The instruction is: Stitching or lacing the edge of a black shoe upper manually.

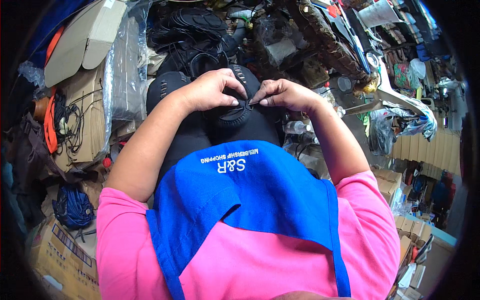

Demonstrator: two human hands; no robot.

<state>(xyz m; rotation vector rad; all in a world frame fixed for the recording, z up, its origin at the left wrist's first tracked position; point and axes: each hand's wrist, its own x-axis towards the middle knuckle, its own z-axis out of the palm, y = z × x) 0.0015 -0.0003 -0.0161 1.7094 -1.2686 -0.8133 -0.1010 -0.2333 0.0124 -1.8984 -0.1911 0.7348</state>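
Observation:
A black shoe (pixel 232 118) with a ridged, curved edge rests on my lap, between my black-clad legs. From the left, my left hand (pixel 216 91) reaches over it, thumb and forefinger closed on its upper part. My right hand (pixel 284 95) comes in from the other side and pinches the same spot, its fingertips nearly meeting the left ones. Whatever fine thread or lace lies between the fingertips is too small to make out. My blue apron (pixel 270 195) covers my lap up to the shoe.
Beyond my knees lies a heap of black cords and straps (pixel 192 32). Flattened cardboard (pixel 82 40) and plastic-wrapped sheets (pixel 125 70) lean at the left. Clear bottles (pixel 296 127) lie by my right forearm. A cardboard box (pixel 65 255) stands at the lower left.

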